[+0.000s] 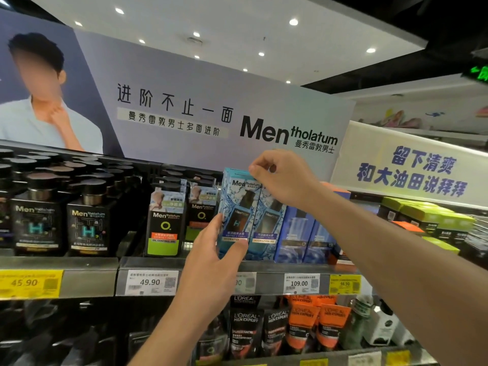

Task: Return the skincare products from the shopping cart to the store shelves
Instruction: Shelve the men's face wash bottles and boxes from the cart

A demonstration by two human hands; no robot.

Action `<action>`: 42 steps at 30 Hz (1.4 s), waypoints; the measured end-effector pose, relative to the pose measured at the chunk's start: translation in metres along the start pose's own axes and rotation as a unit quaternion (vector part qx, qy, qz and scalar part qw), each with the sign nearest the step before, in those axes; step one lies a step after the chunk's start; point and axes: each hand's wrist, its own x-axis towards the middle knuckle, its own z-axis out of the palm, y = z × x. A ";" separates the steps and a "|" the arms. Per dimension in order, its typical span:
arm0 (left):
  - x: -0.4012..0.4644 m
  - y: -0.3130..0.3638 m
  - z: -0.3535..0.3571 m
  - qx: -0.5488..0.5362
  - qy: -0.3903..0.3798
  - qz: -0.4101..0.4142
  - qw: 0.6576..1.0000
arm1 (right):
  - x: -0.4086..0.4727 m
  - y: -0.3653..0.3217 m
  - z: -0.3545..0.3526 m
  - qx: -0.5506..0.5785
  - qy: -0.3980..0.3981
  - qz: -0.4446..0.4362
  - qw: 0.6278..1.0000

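Box (236, 212) of blue Mentholatum upright on the top shelf (89, 270), long axis vertical, front facing us. Our left hand (211, 257) grips its lower edge; right hand (280, 178) pinches its top.

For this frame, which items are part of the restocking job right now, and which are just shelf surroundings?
In the job:
- light-blue Mentholatum hydration box, being set on the upper shelf
- left hand, holding its lower part
- right hand, pinching its top corner

Just there:
- black Mentholatum bottles
- oil control boxes
- L'Oreal Men Expert tubes
- 49.90 price tag
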 end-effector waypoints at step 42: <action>-0.236 -0.014 0.243 -0.229 -0.537 0.033 0.811 | -0.569 0.048 -0.079 -0.090 0.254 0.437 0.858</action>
